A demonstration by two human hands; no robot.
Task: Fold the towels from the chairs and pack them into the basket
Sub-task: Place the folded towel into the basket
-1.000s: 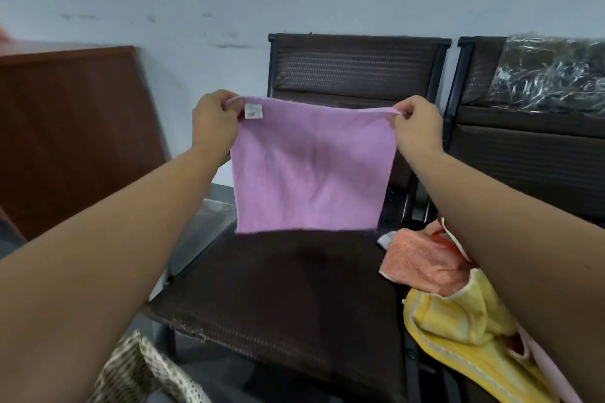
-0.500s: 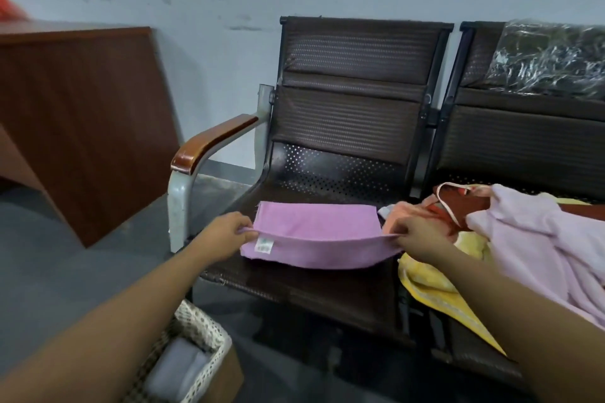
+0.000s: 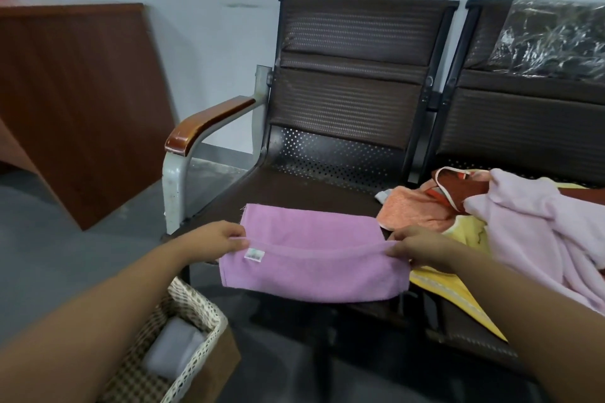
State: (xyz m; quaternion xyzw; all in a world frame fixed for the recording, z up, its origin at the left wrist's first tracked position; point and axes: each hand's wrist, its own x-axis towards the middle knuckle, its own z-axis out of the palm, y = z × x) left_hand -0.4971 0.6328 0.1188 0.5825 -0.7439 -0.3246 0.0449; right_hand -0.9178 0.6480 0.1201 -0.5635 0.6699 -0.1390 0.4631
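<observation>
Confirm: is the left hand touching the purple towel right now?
Touching. The head view shows the left hand pinching the purple towel at the left end of its lifted edge, beside the white label; no gap shows.

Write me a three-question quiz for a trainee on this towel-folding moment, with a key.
1. True or false: the purple towel hangs in the air, clear of the chair seat.
2. The left hand pinches: A the towel's labelled edge; B the armrest; C a yellow towel.
3. Fill in: the basket stands on the floor below the ____ forearm.
Key: 1 false, its far part lies on the seat; 2 A; 3 left.
</observation>
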